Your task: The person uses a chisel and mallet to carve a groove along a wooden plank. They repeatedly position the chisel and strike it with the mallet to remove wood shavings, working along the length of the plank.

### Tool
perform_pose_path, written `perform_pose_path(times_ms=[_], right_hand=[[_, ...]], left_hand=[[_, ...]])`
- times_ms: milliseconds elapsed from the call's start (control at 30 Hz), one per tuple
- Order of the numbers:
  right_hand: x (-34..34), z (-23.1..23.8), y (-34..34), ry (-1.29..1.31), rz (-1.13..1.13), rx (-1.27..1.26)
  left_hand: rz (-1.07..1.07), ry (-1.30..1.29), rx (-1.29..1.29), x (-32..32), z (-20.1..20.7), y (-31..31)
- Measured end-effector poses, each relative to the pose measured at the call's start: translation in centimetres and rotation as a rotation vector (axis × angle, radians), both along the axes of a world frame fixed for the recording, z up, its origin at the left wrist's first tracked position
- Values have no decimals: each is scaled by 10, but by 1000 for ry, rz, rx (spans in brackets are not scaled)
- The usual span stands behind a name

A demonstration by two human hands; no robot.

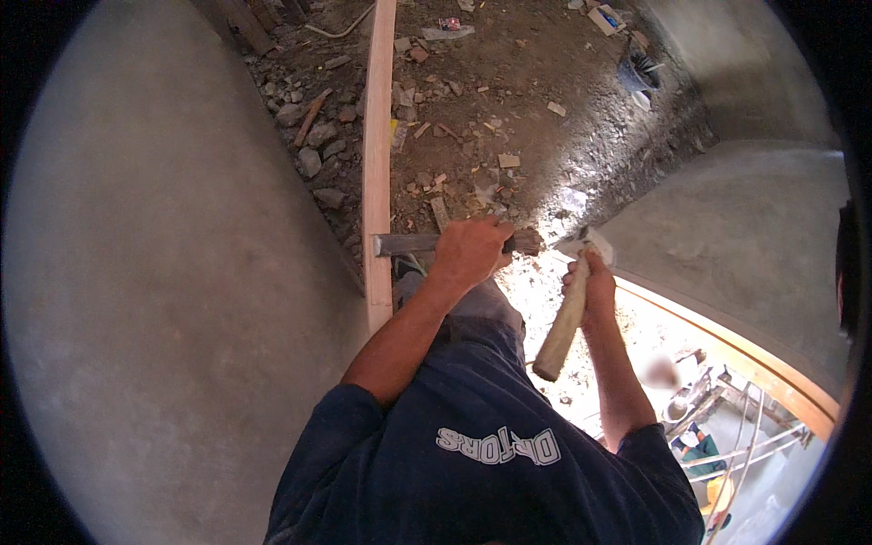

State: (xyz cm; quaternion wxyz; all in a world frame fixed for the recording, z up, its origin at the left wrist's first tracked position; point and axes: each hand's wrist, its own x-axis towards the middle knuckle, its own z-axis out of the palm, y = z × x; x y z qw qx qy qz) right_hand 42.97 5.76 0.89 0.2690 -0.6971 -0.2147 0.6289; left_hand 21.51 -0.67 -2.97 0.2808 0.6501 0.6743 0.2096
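Note:
My left hand (470, 252) is closed around a chisel (406, 244), which lies crosswise in front of me. Its flat metal blade points left and its tip meets the side of a long, pale wooden post (378, 145). The dark handle end (527, 241) sticks out to the right of my fist. My right hand (596, 283) grips a hammer (565, 327) close to its head, with the pale wooden handle slanting down toward me. The hammer's head (586, 243), partly washed out by glare, is just right of the chisel's handle end, apparently a short gap away.
A smooth grey wall (182, 272) rises at left, another grey wall (736, 209) at right. Stones (313, 159) and wood scraps (509, 161) litter the dirt floor. A dark bucket (639, 73) stands far right. An orange-brown timber edge (763, 363) and scaffold poles (745, 445) lie lower right.

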Motion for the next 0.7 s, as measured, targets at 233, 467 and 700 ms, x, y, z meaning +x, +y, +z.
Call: perform_pose_path(times_ms=[233,467,700], right_hand=[[4,6,0,-11,278,-91],[-14,7,-10,119,472,-197],[9,-27,1,11,-5,-54]], left_hand=[[3,57,-17,-2,-11,0],[43,22,-8,0,-14,3],[20,18,-77,-2,-12,6]])
